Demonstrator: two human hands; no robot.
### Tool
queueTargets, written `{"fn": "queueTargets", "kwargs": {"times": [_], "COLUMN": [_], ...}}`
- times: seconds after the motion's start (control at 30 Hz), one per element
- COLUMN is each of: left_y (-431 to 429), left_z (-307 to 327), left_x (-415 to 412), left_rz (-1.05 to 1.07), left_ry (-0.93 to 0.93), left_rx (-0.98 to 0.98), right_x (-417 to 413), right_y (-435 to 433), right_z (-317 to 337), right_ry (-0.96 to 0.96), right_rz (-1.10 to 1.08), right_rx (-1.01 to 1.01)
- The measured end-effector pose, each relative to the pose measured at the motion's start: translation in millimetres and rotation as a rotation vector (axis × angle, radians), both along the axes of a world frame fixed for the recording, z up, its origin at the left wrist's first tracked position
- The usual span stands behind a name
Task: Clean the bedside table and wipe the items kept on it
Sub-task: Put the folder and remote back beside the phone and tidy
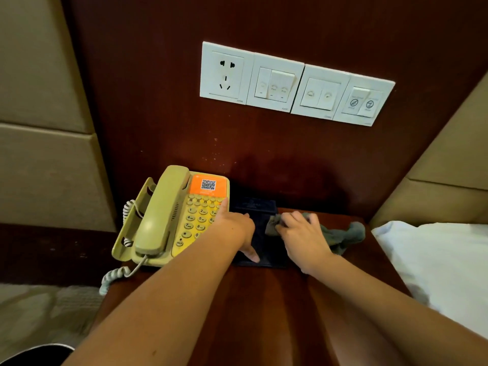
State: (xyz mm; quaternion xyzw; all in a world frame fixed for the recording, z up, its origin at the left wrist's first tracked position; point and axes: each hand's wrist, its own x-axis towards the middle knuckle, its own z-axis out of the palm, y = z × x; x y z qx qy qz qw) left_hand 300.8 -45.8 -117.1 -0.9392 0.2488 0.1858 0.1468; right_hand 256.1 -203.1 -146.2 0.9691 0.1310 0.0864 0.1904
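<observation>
Room: we see a dark wood wall panel (163, 107) with a white switch and socket strip (295, 84), padded headboards either side, white bedding (433, 260) at right.
Surface: bedside table (266, 307), reddish wood.
Phone: beige telephone (169, 215) at the table's left.
Tray: dark tray (264, 233) between our hands, long axis running away from us.
Left hand (235, 231): fingers spread, pressing the tray's left side.
Right hand (301, 233): fingers closed on the grey cloth (346, 233), nearer the tray's right half, so we judge it wipes leftward next.
</observation>
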Motion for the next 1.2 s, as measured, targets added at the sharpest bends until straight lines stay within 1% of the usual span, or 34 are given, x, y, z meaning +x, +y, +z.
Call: {"fn": "queueTargets", "kwargs": {"times": [0.13, 0.2, 0.27, 0.37, 0.47, 0.57, 0.73, 0.8, 0.9, 1.07, 1.2], "left_y": [0.1, 1.7, 1.6, 1.0, 0.2, -0.5, -1.0, -1.6, -0.6, -1.6, 0.3], "left_z": [1.6, 1.3, 1.1, 0.7, 1.3, 2.2, 2.2, 2.2, 2.6, 0.8, -1.0], "left_x": [-0.2, -1.1, -1.8, -2.4, -0.9, -1.5, -0.5, -1.2, -1.7, 2.2, 1.7], "left_rz": [0.007, 0.004, 0.007, 0.017, 0.021, 0.02, 0.026, 0.026, 0.024, 0.026, 0.006], "left_ry": [0.018, 0.022, 0.019, 0.022, 0.022, 0.028, 0.037, 0.036, 0.035, 0.043, 0.026], "left_rx": [-0.004, 0.003, 0.005, 0.006, 0.011, 0.021, 0.016, 0.018, 0.027, 0.02, 0.005], "right_x": [26.1, 31.2, 29.4, 20.2, 21.3, 24.5, 34.0, 31.6, 29.8, 18.1, 26.5], "right_y": [5.1, 7.9, 3.8, -7.7, -22.0, -21.0, -17.6, -17.4, -23.0, -36.9, -29.9], "right_z": [7.3, 7.4, 6.3, 7.3, 6.1, 16.4, 34.0, 33.7, 29.5, 19.5, 22.2], "right_ry": [-0.025, -0.037, -0.013, 0.012, -0.002, 0.043, 0.112, 0.146, 0.101, 0.123, 0.078], "right_rz": [-0.073, -0.064, -0.042, 0.056, 0.188, 0.168, 0.206, 0.249, 0.348, 0.469, 0.379], "right_rx": [0.085, 0.118, 0.085, 0.019, -0.132, -0.261, -0.328, -0.306, -0.371, -0.326, -0.334]}}
